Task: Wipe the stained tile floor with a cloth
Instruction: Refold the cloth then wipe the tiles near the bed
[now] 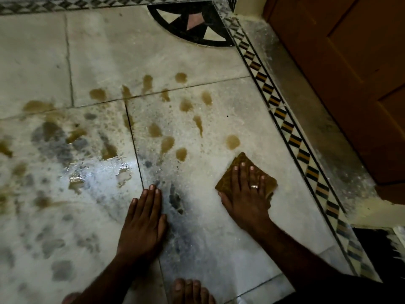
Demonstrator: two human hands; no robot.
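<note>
At lower right, right hand (245,200) presses brown cloth (241,172) flat; left hand (143,222) lies flat on tile floor (153,55); brown stains (166,143) remain unwiped.

One head-worn wide-angle view, tilted steeply down and slightly forward, close over the pale stained marble tile floor (109,51), left hand (142,222) and right hand (245,200) low centre, bare toes (190,290) at bottom edge, brown wooden door (339,73) upper right.
</note>
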